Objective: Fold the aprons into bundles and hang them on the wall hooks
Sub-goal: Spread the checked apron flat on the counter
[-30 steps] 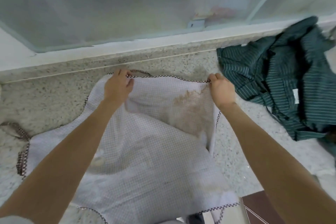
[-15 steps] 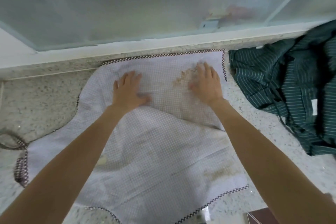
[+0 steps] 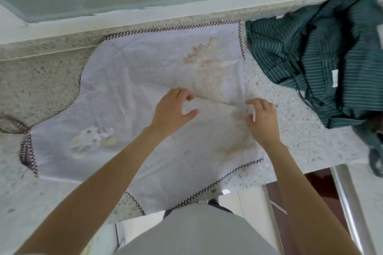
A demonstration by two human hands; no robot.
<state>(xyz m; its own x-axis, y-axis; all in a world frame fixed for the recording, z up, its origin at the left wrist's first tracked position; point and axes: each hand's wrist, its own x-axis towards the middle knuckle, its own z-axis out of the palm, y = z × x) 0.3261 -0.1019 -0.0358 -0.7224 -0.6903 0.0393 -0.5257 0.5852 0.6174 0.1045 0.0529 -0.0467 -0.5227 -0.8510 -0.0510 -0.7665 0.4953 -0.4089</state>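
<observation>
A white checked apron point(image 3: 128, 80) with dark zigzag trim, a brown stain and a rabbit patch lies spread on the speckled counter point(image 3: 41, 80). Its near part is folded over, and the fold's edge runs across the middle. My left hand point(image 3: 173, 113) hovers at that edge with fingers bent and thumb spread, holding nothing. My right hand point(image 3: 263, 120) is at the fold's right end, its fingers curved over the cloth with a gap to the thumb. A crumpled dark green striped apron point(image 3: 323, 51) lies at the right. No wall hooks are in view.
A frosted window with a white sill point(image 3: 165, 12) runs along the counter's far side. The white apron's strap point(image 3: 22, 147) trails off at the left. A metal bar point(image 3: 350, 209) and a dark red cabinet front sit below the counter edge at the right.
Both hands, which lay flat on the far part of the white apron, have drawn back toward me to the fold's edge, and their fingers have bent. The camera has tilted down.
</observation>
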